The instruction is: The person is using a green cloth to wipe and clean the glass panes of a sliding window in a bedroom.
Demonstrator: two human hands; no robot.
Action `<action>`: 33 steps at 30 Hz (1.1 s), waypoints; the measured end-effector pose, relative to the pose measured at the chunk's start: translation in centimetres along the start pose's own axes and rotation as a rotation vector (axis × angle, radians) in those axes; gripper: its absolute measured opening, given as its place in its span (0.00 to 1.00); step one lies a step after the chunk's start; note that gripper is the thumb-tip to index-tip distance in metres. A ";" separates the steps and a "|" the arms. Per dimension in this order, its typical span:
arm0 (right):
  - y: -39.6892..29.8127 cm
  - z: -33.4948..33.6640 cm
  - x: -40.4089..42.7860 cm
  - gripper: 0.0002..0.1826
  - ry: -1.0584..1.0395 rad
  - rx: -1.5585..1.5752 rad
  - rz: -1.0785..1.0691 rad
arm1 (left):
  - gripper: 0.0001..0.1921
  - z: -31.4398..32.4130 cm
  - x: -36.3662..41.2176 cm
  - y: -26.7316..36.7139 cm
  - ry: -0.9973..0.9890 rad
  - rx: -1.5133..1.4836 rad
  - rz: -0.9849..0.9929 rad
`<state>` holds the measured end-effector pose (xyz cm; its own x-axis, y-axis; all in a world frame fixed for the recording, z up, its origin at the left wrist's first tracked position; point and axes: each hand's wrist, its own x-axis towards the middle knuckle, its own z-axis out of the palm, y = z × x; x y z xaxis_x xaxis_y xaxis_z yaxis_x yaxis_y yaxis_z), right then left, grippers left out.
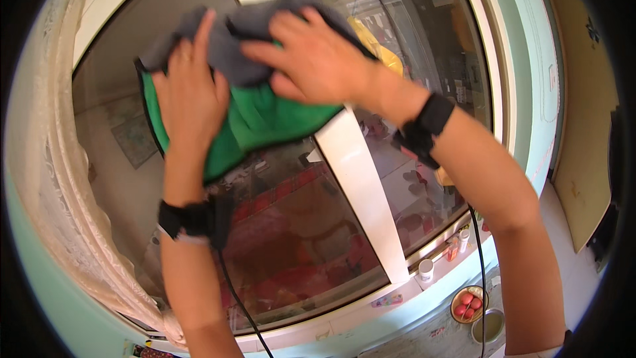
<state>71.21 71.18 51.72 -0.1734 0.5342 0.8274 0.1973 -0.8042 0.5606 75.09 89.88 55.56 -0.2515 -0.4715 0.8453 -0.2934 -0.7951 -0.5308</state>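
Against the glass of a white-framed sliding window [355, 159], both hands are on a cloth [268, 114] that is green on one side and grey on the other, with a black edge. My left hand [191, 89] lies over its left part, index finger pointing up. My right hand [318, 59] is on the grey folded part, fingers spread and blurred. Whether either hand grips the cloth is hard to see. A black band sits on each wrist, and black cables hang by the arms.
A lace curtain [64, 134] hangs at the left. On the windowsill stand a white jar [426, 269] and small bottles [463, 239]. Below at the right are a bowl with red round items [453, 303] and a metal bowl [488, 325]. Something yellow [392, 61] shows behind my right wrist.
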 end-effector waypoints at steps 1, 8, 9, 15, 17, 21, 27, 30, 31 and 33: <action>1.2 0.6 1.2 0.21 0.076 -0.043 -0.013 | 0.33 1.0 1.4 -0.8 0.071 0.019 0.017; 5.0 2.8 6.8 0.24 0.161 -0.136 0.118 | 0.25 3.4 7.6 -4.4 0.079 0.236 -0.127; 4.9 3.0 7.2 0.24 0.185 -0.134 0.151 | 0.25 3.2 7.9 -4.5 0.081 0.244 -0.128; 2.6 1.6 7.0 0.26 0.111 -0.170 0.238 | 0.30 2.1 7.3 -3.6 0.065 0.207 -0.133; 0.9 1.6 5.9 0.26 0.023 -0.180 0.291 | 0.33 2.0 5.4 -2.8 0.084 0.193 -0.102; -3.3 0.1 0.7 0.29 -0.052 -0.154 0.349 | 0.36 -0.1 0.1 1.7 -0.004 0.030 -0.110; -12.3 0.3 -15.3 0.33 -0.364 -0.223 0.407 | 0.38 -3.5 -11.5 9.4 -0.828 -0.383 -0.114; -18.2 -1.6 -24.3 0.21 -0.592 -0.110 0.409 | 0.39 -3.5 -21.5 12.6 -0.354 -0.554 0.069; -19.5 -2.2 -26.7 0.18 -0.645 -0.063 0.378 | 0.39 -3.5 -23.2 13.2 -0.336 -0.594 0.137; -21.7 -2.4 -26.2 0.12 -0.470 -0.096 0.252 | 0.38 -3.0 -24.8 12.8 -0.305 -0.643 0.180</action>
<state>69.13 74.01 17.77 0.3227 0.3628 0.8742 0.0841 -0.9309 0.3553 74.84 92.52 27.57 -0.1064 -0.7334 0.6714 -0.7783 -0.3588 -0.5153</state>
